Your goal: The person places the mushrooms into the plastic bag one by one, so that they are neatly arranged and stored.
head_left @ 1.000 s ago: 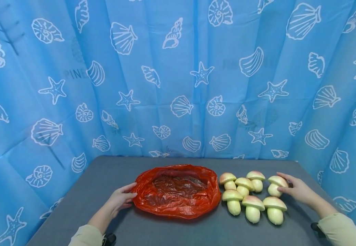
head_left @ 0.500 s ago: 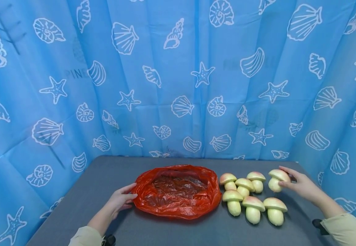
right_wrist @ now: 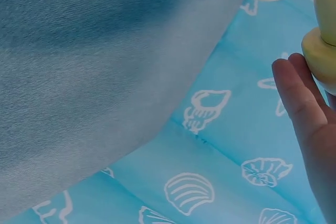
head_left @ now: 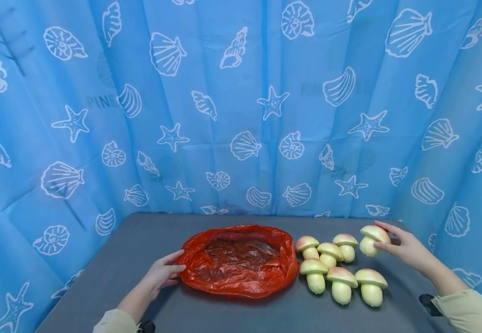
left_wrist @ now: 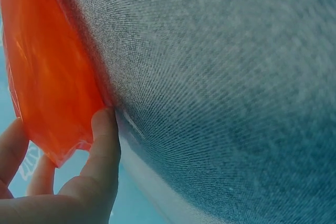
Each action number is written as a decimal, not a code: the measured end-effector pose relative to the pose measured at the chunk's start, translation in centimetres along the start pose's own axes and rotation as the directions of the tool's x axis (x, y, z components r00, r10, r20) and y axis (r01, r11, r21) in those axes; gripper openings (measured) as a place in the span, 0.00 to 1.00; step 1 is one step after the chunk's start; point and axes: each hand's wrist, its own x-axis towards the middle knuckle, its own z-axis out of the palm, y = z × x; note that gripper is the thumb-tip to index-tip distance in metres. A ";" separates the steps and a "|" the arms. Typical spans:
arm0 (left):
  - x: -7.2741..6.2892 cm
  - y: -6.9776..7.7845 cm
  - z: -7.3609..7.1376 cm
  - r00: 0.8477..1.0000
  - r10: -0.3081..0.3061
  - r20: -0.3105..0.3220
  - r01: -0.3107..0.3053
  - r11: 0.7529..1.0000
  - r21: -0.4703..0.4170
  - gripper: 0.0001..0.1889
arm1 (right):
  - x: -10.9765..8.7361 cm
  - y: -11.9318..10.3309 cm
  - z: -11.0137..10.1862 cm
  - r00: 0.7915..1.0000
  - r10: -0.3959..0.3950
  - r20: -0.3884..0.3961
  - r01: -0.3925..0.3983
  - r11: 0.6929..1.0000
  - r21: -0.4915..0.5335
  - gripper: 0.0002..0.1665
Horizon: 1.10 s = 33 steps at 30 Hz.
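Note:
A red plastic bag (head_left: pixel 241 289) lies on the grey table with its wide mouth facing up. At its left end my left hand (head_left: pixel 159 273) holds the side, thumb and fingers on either side of the plastic in the left wrist view, where the bag (left_wrist: pixel 52 72) glows orange. My right hand (head_left: pixel 405 247) grips a pale yellow mushroom (head_left: pixel 375 235) with a pink-tinged cap, raised above the table at the right. In the right wrist view the same mushroom (right_wrist: pixel 315 59) is partly cut off by the frame edge, its cap against the fingers (right_wrist: pixel 294 85).
Several like mushrooms (head_left: pixel 342 291) stand grouped between the bag and my right hand, the nearest one close against the bag's right end. Behind the table (head_left: pixel 153 231) hangs a blue curtain (head_left: pixel 224 115) with white shell prints.
My right hand has lifted the mushroom off the table and shifted slightly left and up. My left hand and the bag have stayed in place.

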 end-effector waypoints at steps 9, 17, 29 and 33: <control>-0.1 0.2 -0.2 1.000 0.006 0.010 -0.006 1.000 -0.018 0.30 | 0.5 -1.2 0.2 0.998 -0.044 -0.042 0.042 0.998 -0.049 0.40; -0.3 0.2 -0.2 1.000 -0.002 0.018 0.002 0.999 -0.032 0.29 | 0.9 -2.1 0.4 0.997 -0.057 -0.051 0.054 0.997 -0.051 0.40; -0.3 0.2 -0.2 1.000 0.012 0.028 -0.011 1.000 -0.019 0.29 | 1.4 -3.3 1.2 0.992 -0.105 -0.067 0.104 0.994 -0.013 0.39; -0.2 0.2 -0.2 1.000 0.009 0.029 -0.009 1.000 -0.010 0.28 | 1.6 -3.6 1.5 0.989 -0.130 -0.070 0.132 0.991 0.020 0.39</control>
